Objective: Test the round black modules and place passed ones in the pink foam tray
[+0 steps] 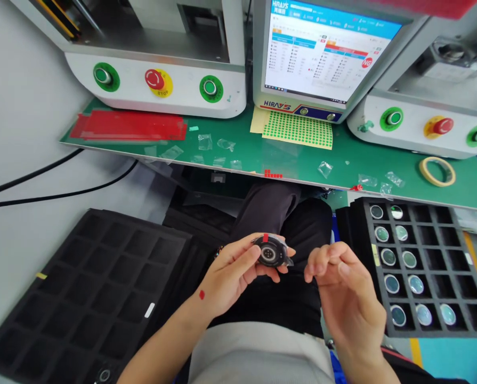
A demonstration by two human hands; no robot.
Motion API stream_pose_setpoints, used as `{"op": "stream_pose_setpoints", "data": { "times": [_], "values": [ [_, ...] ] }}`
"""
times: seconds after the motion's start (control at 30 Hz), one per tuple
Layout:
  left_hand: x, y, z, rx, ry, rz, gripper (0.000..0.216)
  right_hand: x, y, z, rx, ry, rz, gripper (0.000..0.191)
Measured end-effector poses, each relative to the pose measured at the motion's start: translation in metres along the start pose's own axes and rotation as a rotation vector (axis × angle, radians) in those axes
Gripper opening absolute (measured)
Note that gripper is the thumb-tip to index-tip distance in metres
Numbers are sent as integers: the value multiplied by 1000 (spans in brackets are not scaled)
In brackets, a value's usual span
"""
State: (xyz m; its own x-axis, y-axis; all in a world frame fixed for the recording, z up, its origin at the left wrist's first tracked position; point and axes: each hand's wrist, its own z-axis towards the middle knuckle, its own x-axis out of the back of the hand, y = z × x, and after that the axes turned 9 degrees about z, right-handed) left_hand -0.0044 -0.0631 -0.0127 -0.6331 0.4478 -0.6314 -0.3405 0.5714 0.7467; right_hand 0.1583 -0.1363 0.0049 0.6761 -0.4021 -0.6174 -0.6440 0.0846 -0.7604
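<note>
My left hand (232, 274) holds a small round black part (271, 252) with a red tab on its top edge and clear film around it, fingers closed on its left side. The part's face shows a ring of small metal contacts. A red dot sticks to the back of my left hand. My right hand (344, 290) hovers just right of the part, fingers curled loosely with nothing visible in them, apart from the part. Both hands are above my lap.
A black foam tray (458, 266) at right holds several round lens-like parts. A black foam tray (82, 288) at left has bare cells, one part at its near edge. The green bench (242, 152) carries red tape strips, a sheet of green dots, film scraps, a tape roll (437, 171), button-fronted machines and a monitor (322, 50).
</note>
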Motion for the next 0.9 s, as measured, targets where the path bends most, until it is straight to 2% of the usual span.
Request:
{"op": "stream_pose_setpoints", "data": {
  "times": [0.13, 0.23, 0.3, 0.33, 0.4, 0.5, 0.6, 0.73, 0.9],
  "values": [
    [-10, -9, -2, 20, 79, -44, 23, 7, 13, -8, 248, 9, -195, 6],
    [-14, -14, -3, -37, 121, 71, 28, 7, 24, -15, 462, -64, -415, 22],
    [-15, -18, -5, -103, 157, 195, 28, 4, 29, -17, 532, -146, -546, 33],
    [-16, -20, -6, -144, 175, 268, 25, 2, 31, -17, 518, -185, -582, 37],
    [-17, -22, -8, -239, 180, 423, 21, -3, 32, -16, 399, -237, -572, 39],
    [-19, -21, -11, -386, 160, 653, 17, -11, 30, -12, 137, -279, -406, 34],
    [-19, -16, -11, -493, 146, 853, 15, -17, 29, -9, -45, -300, -201, 28],
    [-17, -15, -11, -625, 105, 1054, 27, -24, 27, -7, -145, -271, -34, 24],
    [-12, -22, -12, -759, 117, 1200, 44, -33, 29, -11, -116, -196, 50, 20]
  ]
}}
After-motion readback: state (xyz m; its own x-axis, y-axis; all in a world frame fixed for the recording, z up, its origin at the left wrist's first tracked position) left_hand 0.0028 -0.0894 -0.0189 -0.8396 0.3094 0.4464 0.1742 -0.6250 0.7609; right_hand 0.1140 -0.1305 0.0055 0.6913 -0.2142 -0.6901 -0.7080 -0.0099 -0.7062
